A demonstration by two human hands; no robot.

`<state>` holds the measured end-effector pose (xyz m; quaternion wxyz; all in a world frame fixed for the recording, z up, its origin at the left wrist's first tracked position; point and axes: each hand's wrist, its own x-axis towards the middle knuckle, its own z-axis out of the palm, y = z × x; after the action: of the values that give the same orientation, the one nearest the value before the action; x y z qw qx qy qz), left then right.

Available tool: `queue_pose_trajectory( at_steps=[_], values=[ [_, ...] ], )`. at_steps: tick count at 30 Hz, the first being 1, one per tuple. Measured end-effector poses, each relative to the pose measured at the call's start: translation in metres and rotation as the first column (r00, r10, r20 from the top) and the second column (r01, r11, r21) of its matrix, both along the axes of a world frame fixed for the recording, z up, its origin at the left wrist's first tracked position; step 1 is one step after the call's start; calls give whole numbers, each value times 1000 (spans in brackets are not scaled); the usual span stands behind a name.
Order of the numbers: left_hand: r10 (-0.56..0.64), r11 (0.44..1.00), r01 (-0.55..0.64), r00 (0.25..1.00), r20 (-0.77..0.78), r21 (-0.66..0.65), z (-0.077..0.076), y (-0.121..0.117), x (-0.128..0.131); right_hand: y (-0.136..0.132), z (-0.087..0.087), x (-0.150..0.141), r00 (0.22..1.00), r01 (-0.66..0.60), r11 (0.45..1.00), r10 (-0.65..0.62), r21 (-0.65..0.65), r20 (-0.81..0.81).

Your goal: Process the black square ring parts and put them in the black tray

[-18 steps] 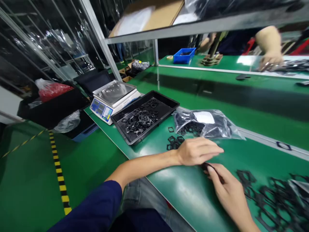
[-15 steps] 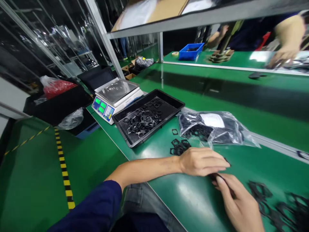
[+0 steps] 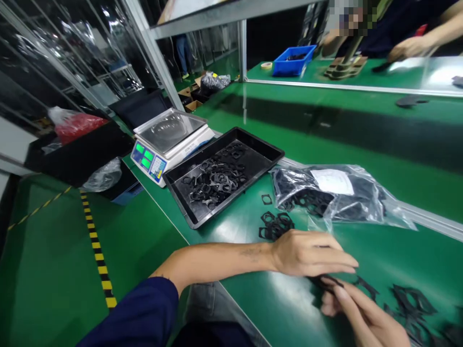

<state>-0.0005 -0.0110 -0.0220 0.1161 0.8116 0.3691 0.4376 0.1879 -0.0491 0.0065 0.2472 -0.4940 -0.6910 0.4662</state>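
My right hand (image 3: 369, 311) is closed, thumb and fingers pinching a flat black ring-shaped piece (image 3: 331, 283). Just above it reaches my left hand (image 3: 313, 253), its fingers long and close together over the far end of that piece. A sliver of black shows between the left fingers; the thumb and whatever it grips underneath are hidden. More such black pieces lie loose by my right hand, in a pile (image 3: 412, 301). Beyond my left wrist is a small cluster (image 3: 277, 225) of them, with a single square-edged ring (image 3: 266, 199) apart from it.
A black tray (image 3: 191, 220) with many black pieces stands left, beside a weighing scale (image 3: 157, 164). A clear bag (image 3: 361, 193) of black parts lies behind my hands. Across the green table are a blue bin (image 3: 292, 67) and a co-worker's hand (image 3: 410, 48). A metal shelf beam (image 3: 202, 21) crosses overhead.
The view has shifted slightly. My hands stay close together; the ring-shaped piece in my right fingers now shows more clearly below my left hand. The co-worker's hand has moved.
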Motion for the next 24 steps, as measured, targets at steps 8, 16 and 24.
queue_pose_trajectory(
  at_steps=[8, 16, 24],
  values=[
    [81, 994, -44, 915, 395, -101, 18, -25, 6, -15, 14, -3, 956, 187, 959, -227, -211, -184],
    [120, 961, 24, 861, 495, -275, 21, -36, 8, -16, 8, -3, 850, 261, 917, -367, -302, -377],
    [55, 748, 401, 757, 651, -529, 12, -35, 12, -13, 4, 2, 820, 310, 916, -393, -254, -418]
  ],
)
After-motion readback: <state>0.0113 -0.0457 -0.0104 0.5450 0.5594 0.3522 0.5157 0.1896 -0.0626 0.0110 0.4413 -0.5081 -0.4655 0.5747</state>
